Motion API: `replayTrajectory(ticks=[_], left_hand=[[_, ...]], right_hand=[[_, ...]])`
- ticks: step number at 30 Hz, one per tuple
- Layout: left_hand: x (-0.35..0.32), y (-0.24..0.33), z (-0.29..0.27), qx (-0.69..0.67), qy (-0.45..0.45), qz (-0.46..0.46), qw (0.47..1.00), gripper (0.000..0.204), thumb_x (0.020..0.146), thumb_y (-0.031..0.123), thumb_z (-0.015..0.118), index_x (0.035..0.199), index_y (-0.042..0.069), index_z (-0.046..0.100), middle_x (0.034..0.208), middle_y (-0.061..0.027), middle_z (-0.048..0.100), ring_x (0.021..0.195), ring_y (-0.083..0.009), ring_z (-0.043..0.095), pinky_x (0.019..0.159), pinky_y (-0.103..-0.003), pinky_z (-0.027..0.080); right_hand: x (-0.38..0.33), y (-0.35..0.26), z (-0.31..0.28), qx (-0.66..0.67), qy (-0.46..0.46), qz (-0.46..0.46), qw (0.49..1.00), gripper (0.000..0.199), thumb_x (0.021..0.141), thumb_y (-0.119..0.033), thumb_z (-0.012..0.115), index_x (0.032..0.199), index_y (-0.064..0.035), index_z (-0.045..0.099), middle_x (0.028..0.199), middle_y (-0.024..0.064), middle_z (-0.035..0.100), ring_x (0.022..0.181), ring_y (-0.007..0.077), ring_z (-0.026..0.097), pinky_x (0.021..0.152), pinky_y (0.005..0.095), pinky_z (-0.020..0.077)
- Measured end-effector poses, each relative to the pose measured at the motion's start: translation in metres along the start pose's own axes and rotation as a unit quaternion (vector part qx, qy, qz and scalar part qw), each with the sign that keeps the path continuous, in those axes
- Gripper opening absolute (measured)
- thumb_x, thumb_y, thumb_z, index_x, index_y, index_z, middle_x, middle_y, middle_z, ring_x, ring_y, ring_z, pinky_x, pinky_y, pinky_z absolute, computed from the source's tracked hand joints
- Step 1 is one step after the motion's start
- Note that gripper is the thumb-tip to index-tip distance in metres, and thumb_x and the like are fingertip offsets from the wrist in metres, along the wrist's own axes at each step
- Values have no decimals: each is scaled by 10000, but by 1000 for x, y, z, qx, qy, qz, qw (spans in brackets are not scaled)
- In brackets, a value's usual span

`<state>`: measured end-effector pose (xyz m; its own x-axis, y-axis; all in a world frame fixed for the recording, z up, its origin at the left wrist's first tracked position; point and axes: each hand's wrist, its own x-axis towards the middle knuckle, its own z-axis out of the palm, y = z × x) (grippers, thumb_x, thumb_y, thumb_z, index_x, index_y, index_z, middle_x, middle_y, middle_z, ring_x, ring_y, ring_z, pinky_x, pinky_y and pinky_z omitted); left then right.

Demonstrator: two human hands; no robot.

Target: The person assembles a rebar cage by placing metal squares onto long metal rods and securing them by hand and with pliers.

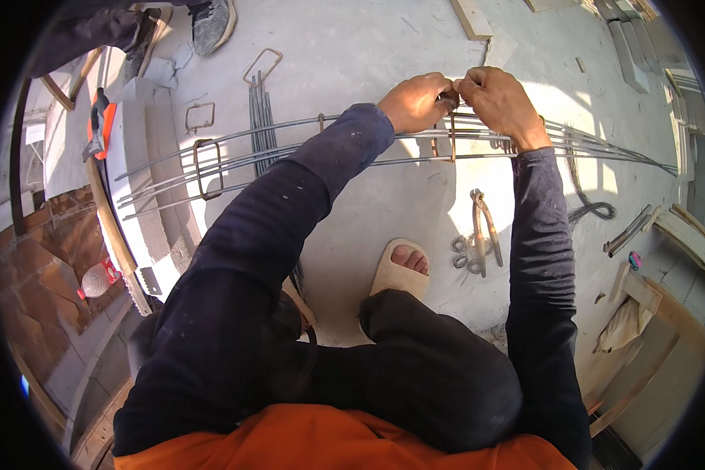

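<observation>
both hands, left hand (417, 102) and right hand (500, 102), pinch closed on the stirrup (451, 135) at 12 o'clock; rebar (305, 153) rigid, heavy; grip mid-span.

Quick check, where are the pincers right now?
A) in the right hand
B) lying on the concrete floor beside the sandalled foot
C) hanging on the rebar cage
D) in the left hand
B: the pincers lie on the floor just right of the sandalled foot, while both the left hand and right hand are up at the stirrup on the rebar cage.
</observation>
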<state>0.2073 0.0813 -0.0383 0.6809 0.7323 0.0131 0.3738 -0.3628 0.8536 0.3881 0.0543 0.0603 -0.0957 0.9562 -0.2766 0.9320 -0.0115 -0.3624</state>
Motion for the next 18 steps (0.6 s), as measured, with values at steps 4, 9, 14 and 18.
replayTrajectory(ticks=[4,9,14,18], left_hand=[[3,10,-5,-27,-23,-54,998,371,923,275,765,1168,-2,735,1097,-164,793,1016,-308,758,930,-413,577],[1,19,-6,-94,57,-122,986,291,927,246,755,1095,15,699,966,-112,780,889,-255,751,831,-380,573],[1,20,-9,-120,70,-165,977,162,928,140,724,1027,54,629,944,-80,747,920,-183,745,809,-339,545],[6,14,-9,-90,60,-189,976,171,912,87,721,1049,55,623,945,-84,741,895,-183,744,807,-333,546]], right_hand=[[28,-7,-10,-18,-56,7,998,374,960,-353,647,883,-17,790,809,127,751,721,262,735,737,445,581],[6,3,-7,186,23,167,968,434,988,-388,627,1110,-17,817,946,143,766,778,263,741,753,428,604],[-13,22,37,271,-9,109,956,378,956,-282,698,1259,-82,805,1046,152,818,1012,265,765,954,377,579],[-16,30,60,333,39,113,935,238,961,-233,732,1089,-56,826,997,130,820,965,241,763,914,363,579]])
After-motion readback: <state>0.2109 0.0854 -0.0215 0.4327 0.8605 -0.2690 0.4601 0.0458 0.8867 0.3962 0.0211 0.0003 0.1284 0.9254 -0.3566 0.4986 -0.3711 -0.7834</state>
